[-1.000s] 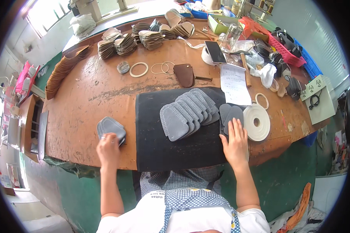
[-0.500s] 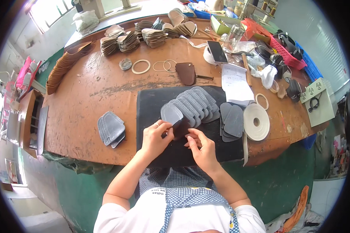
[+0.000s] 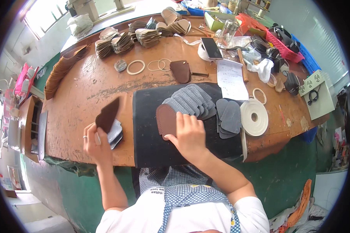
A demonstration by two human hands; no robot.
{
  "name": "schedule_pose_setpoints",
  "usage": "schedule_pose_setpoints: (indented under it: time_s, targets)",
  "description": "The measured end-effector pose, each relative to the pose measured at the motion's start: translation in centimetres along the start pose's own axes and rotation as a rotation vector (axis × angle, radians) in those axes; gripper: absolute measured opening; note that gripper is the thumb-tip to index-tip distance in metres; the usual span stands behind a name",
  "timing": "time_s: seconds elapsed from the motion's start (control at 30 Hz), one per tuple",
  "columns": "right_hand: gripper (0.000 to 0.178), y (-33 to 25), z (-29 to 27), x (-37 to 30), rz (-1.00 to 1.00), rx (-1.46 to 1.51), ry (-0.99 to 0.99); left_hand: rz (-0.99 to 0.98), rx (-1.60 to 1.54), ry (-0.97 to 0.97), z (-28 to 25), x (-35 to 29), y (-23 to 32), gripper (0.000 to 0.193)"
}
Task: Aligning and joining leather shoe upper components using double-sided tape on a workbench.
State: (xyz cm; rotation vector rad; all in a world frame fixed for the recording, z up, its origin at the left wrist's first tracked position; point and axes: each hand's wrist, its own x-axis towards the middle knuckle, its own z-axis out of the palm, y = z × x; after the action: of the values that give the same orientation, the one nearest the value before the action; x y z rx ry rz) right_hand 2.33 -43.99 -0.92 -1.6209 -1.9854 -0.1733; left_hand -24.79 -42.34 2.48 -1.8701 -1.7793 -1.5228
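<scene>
My left hand [image 3: 95, 145] holds a dark brown leather piece [image 3: 109, 114] up on edge, fingers closed round its lower end. Just behind it, a small stack of grey leather pieces [image 3: 115, 134] lies on the table, partly covered. My right hand [image 3: 188, 136] rests on a reddish-brown leather piece [image 3: 166, 118] with a stitched edge, thumb apart from the fingers. That piece lies on the black mat [image 3: 149, 151], at the near left end of an overlapping row of grey leather pieces [image 3: 190, 101]. More plain grey pieces [image 3: 229, 118] are fanned at the mat's right side.
Right of the mat lie a white tape roll [image 3: 254, 117], a paper sheet [image 3: 232, 79] and a hammer [image 3: 243, 64]. Farther back are a phone [image 3: 211, 48], a brown leather pouch [image 3: 180, 72], rings [image 3: 136, 67] and stacked leather pieces [image 3: 148, 37]. Curved brown pieces [image 3: 60, 72] line the left.
My left hand has moved left from the mat, carrying the dark brown piece towards the small grey stack. My right hand has shifted onto the reddish-brown piece, now showing where a grey face was.
</scene>
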Motion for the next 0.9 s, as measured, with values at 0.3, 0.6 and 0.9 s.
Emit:
schedule_pose_setpoints:
  time_s: [0.3,0.6,0.9]
  targets:
    - [0.036,1.3,1.6,0.1,0.128,0.549,-0.109,-0.074,0.305,-0.406,1.1,-4.0,-3.0,0.018]
    - [0.035,11.5,-6.2,-3.4,0.421,-0.119,-0.202,0.306,-0.18,-0.693,9.2,-4.8,7.7,0.052]
    - [0.046,2.5,-3.7,-4.0,0.496,1.044,-0.467,0.141,-0.373,-0.729,7.6,-4.2,6.7,0.015]
